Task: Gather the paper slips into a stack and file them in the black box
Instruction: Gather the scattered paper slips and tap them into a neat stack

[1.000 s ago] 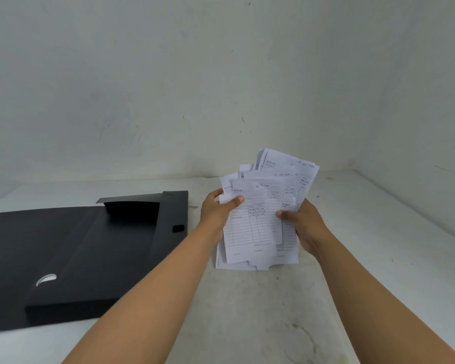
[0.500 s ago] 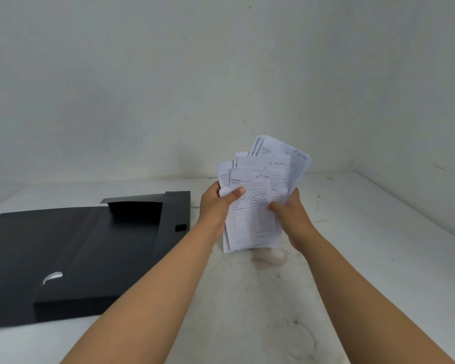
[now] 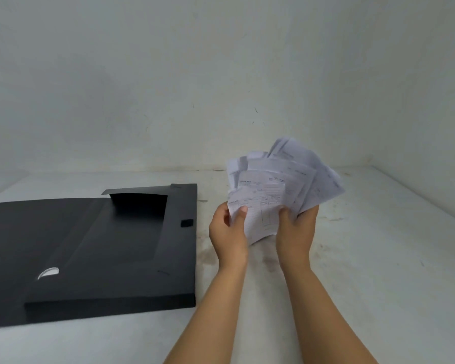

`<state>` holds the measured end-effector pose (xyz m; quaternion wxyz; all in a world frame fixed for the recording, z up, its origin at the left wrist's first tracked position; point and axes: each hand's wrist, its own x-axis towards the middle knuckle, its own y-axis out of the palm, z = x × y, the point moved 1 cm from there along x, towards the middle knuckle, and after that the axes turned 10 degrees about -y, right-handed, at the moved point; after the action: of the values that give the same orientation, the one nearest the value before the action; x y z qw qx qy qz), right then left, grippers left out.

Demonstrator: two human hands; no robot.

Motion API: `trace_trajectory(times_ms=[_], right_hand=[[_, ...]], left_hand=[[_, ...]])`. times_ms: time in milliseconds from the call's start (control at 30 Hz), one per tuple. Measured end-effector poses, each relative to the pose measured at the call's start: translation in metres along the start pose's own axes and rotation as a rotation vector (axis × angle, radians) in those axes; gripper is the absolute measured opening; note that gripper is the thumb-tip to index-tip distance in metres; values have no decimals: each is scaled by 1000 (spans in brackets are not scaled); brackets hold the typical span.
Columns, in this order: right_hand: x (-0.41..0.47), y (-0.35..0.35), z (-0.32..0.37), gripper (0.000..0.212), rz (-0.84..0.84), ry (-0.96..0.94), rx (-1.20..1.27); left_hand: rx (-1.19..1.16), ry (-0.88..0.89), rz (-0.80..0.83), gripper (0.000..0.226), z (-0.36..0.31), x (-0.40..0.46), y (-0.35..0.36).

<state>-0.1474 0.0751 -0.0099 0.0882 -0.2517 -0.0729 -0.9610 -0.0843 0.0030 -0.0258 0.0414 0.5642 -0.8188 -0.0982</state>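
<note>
Both hands hold a loose, fanned bundle of white printed paper slips (image 3: pixel 279 179) upright above the white table. My left hand (image 3: pixel 227 232) grips the bundle's lower left edge, thumb on the front slip. My right hand (image 3: pixel 296 229) grips the lower right side. The slips spread out unevenly toward the upper right. The black box (image 3: pixel 111 248) lies flat and open on the table to the left of my hands, its lid spread out further left.
The white table (image 3: pixel 378 258) runs to a wall at the back and another wall on the right. A small flap stands up at the box's far end. A white curved mark shows on the box's near left part.
The bundle has been lifted off the table and my hands have slid down to its lower edge. The slips now fan further to the right.
</note>
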Motion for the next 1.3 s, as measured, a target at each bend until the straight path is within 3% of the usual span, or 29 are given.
trace_trajectory(times_ms=[167,433,567,667,833,1000,1200,1300], right_hand=[[7,0,4,56,51,-10,-35],[3,-6,8,53,123,-49,-65],[3,-10,7,49,115,-52,-84],[4,-12,5,47,93,-43,-84],[6,-10,1,50,88,-60,-134],[2,-8,2,65,128,-82,-201],[-2,-9,1,71,162,-88,-220],[-2,-10,2,75,180,-58,-216]], left_hand=[[54,95,26,12,-4,6,1],[37,38,50,8,-6,13,-10],[22,70,30,19,-6,13,-12],[0,86,66,9,-7,12,-9],[-1,140,73,32,-3,9,-2],[102,185,56,48,-1,6,4],[194,225,120,83,-4,-1,4],[241,237,165,88,-6,-2,4]])
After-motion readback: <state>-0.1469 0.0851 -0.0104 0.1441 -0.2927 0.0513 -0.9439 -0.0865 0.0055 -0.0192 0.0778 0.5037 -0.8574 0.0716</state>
